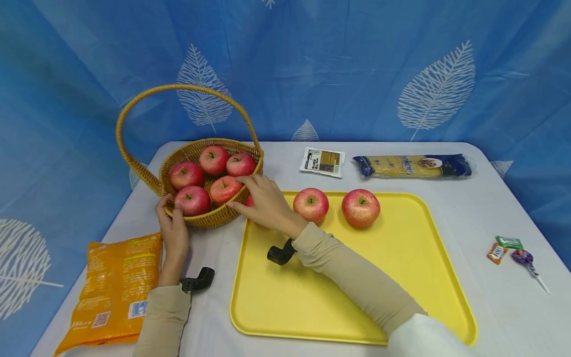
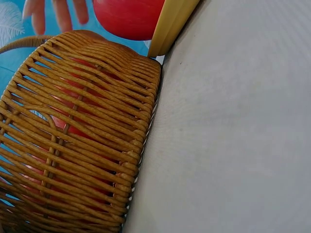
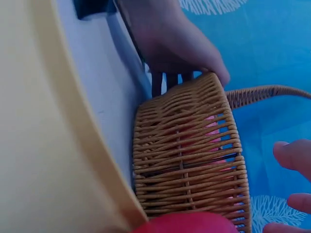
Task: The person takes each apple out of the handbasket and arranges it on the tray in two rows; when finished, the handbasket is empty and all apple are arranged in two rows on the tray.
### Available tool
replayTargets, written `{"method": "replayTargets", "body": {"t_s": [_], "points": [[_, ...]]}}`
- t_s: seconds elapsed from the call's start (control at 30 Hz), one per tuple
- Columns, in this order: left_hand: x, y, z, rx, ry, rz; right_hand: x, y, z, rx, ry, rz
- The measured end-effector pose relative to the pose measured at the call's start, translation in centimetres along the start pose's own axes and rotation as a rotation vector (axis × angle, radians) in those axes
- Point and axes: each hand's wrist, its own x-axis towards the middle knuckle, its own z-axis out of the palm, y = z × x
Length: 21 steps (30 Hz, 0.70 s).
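A woven wicker basket with a tall arched handle holds several red apples. My left hand grips the basket's near left rim, thumb over the edge and fingers down the outer side, as the right wrist view shows. Over the basket's right rim reaches my right hand, its fingers spread and apart beside a paler apple inside. In the right wrist view its fingers hold nothing. On the yellow tray sit two apples side by side, and a third is mostly hidden by my right hand.
An orange packet lies left of my left forearm. Behind the tray are a small white-and-brown pouch and a long noodle packet. Two wrapped candies and a lollipop lie at the right. A blue curtain hangs behind the table.
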Motion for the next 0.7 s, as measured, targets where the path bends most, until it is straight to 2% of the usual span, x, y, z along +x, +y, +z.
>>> {"method": "replayTargets", "body": {"t_s": [0.2,0.3,0.4,0.5,0.6,0.7], "points": [[0.0,0.1,0.0,0.009,0.002,0.002,2.1,-0.5,1.0,-0.037,0.040,0.014],[0.1,0.1,0.0,0.018,0.006,0.003,3.1,-0.8,1.3,-0.030,0.026,0.040],[0.1,0.0,-0.1,0.027,0.006,-0.002,4.1,-1.1,1.5,0.002,-0.030,0.060],[0.0,-0.1,-0.1,0.030,-0.001,-0.005,4.9,-1.3,1.6,0.033,-0.121,0.060],[0.0,-0.1,0.0,0.026,-0.001,0.006,5.7,-1.5,1.7,0.029,-0.205,0.056],[0.0,0.0,0.1,0.024,0.002,0.014,6.4,-1.6,1.8,-0.020,-0.264,0.066]]}}
